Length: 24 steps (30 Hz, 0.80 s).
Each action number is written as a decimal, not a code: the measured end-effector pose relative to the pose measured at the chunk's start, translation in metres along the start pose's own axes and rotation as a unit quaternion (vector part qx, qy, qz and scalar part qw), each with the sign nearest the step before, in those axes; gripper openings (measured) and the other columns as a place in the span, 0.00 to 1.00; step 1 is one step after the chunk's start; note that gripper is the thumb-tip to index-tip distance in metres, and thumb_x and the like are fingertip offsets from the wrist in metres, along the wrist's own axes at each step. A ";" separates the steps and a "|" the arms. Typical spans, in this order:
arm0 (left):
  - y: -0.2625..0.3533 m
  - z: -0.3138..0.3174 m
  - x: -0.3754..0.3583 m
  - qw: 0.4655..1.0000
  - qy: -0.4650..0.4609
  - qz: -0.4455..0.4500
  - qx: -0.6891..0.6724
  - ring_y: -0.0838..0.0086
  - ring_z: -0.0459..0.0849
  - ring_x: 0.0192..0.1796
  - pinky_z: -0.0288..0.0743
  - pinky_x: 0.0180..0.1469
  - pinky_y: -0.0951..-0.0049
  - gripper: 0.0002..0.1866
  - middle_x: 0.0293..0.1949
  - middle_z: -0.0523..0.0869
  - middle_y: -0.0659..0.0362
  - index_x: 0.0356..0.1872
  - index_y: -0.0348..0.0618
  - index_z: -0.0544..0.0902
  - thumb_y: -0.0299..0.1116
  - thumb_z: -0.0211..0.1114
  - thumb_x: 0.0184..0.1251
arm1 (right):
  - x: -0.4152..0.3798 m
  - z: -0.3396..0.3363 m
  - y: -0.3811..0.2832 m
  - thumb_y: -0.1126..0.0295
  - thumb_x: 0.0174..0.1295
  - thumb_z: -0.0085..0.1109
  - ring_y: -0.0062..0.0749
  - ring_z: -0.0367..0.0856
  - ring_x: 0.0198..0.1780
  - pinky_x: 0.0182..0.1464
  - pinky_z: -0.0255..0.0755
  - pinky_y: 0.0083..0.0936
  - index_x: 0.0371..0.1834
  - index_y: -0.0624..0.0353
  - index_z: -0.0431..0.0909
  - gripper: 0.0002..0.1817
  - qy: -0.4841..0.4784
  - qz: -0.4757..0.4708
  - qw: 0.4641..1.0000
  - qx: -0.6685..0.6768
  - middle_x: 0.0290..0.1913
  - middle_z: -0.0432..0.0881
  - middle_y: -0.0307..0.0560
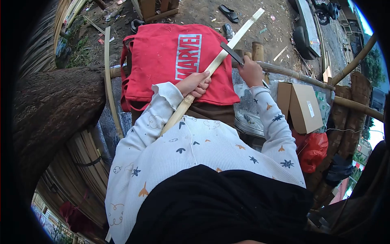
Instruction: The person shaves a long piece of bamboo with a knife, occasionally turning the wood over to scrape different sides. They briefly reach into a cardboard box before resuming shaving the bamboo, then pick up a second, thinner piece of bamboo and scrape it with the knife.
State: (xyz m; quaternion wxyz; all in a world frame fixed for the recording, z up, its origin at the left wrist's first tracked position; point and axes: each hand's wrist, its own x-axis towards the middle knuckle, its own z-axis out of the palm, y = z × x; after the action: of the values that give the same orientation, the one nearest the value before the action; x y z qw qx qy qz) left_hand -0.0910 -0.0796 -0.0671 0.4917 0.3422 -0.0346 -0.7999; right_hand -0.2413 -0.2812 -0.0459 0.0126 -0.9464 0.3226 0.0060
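Note:
My left hand [194,84] is closed around a long pale bamboo strip [216,62], which slants from my waist up to the far right. In my right hand [251,72] is a knife [232,53]; its dark, flat blade lies across the strip's upper part, beyond my left hand. The handle is mostly hidden by the fingers. Beneath the strip, a red cloth bag [150,57] with a MARVEL print is spread over my lap.
A bamboo rail [280,69] runs ahead of me. At the right are a cardboard box [305,107] and a red plastic bag [313,152]. A thick trunk [61,105] and bundled strips [87,160] stand at the left. Sandals [228,14] lie on the ground.

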 end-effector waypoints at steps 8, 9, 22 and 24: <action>-0.002 -0.003 0.000 1.000 -0.006 -0.008 -0.013 0.91 0.51 0.11 0.44 0.08 0.87 0.19 0.15 0.56 0.73 0.27 0.50 0.62 0.50 0.41 0.74 | 0.029 0.051 0.049 0.59 0.54 0.60 0.38 0.77 0.16 0.20 0.70 0.35 0.23 0.61 0.71 0.16 -0.069 0.235 0.942 0.230 0.13 0.73 0.46; -0.001 -0.005 0.000 1.000 -0.010 -0.006 -0.025 0.91 0.50 0.11 0.44 0.08 0.87 0.19 0.15 0.56 0.73 0.27 0.50 0.62 0.50 0.41 0.74 | 0.030 0.046 0.052 0.52 0.56 0.59 0.28 0.71 0.10 0.15 0.65 0.27 0.17 0.61 0.70 0.23 -0.082 0.289 0.882 0.363 0.10 0.68 0.40; 0.000 -0.025 0.004 0.975 -0.112 -0.027 -0.191 0.91 0.50 0.10 0.44 0.06 0.89 0.18 0.13 0.55 0.73 0.27 0.51 0.63 0.51 0.43 0.73 | -0.017 0.011 -0.032 0.43 0.65 0.40 0.61 0.72 0.30 0.32 0.66 0.42 0.26 0.65 0.73 0.32 -0.099 0.075 0.926 0.356 0.22 0.74 0.62; 0.000 -0.027 0.006 0.972 -0.115 -0.032 -0.203 0.91 0.50 0.10 0.44 0.06 0.88 0.18 0.13 0.55 0.72 0.27 0.51 0.63 0.51 0.43 0.73 | -0.017 0.020 -0.038 0.42 0.65 0.39 0.60 0.75 0.31 0.33 0.66 0.43 0.25 0.63 0.74 0.32 -0.057 0.063 0.934 0.347 0.23 0.75 0.62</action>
State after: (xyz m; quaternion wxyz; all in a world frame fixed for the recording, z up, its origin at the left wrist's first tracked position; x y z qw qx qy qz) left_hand -0.0772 -0.0765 -0.0911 0.5177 0.1422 0.0832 -0.8396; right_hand -0.2314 -0.2405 -0.0647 0.3578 -0.8593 0.3620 -0.0515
